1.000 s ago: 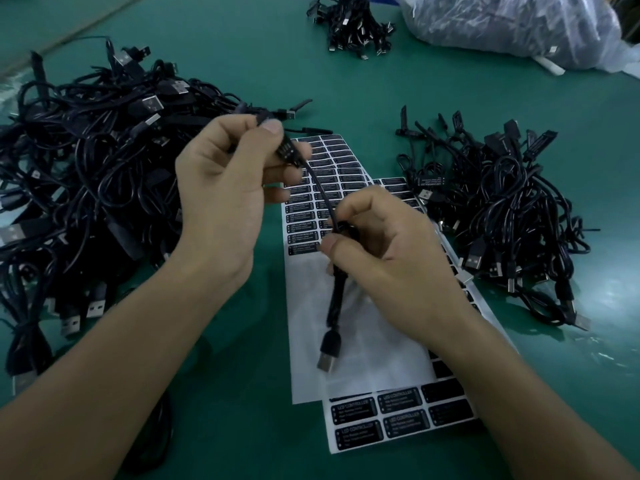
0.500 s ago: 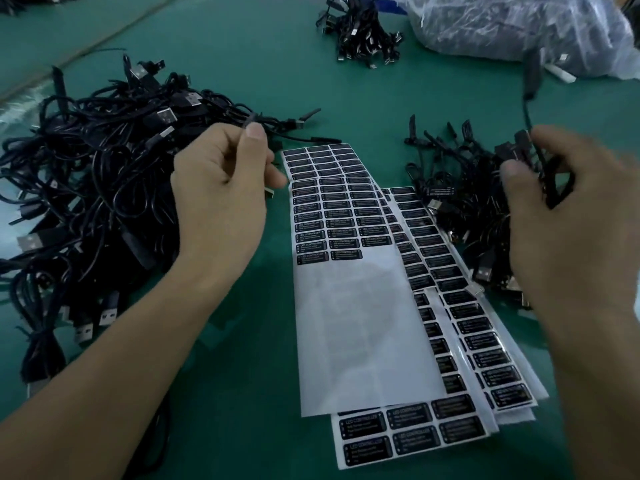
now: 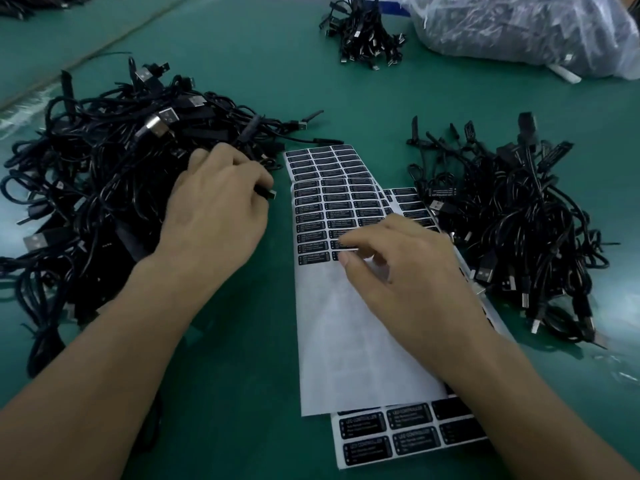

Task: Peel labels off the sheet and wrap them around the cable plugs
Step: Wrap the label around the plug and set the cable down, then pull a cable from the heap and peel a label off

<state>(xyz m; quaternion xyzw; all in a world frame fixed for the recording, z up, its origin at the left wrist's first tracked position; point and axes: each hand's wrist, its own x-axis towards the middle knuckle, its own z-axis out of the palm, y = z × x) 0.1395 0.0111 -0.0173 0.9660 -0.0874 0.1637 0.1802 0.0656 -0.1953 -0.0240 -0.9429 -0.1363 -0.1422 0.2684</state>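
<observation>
The top label sheet [image 3: 349, 341] lies in the middle of the green table, with black labels [image 3: 325, 188] on its far half and bare white backing near me. My right hand [image 3: 408, 271] is over the sheet, thumb and index finger pinching the edge of a black label [image 3: 346, 249] in the last row. My left hand [image 3: 214, 209] rests on the big pile of black cables [image 3: 104, 174] at the left. Its fingers curl round one cable whose USB plug [image 3: 269, 194] pokes out beside the sheet.
More label sheets [image 3: 381, 434] lie under the top one. A second heap of black cables [image 3: 519, 220] sits at the right. A small cable bundle [image 3: 367, 39] and a clear plastic bag [image 3: 519, 26] of cables are at the far edge.
My right hand dropped the cable it carried onto the right heap and came back to the sheet, now pinching a label. My left hand went down onto the left pile and took a cable.
</observation>
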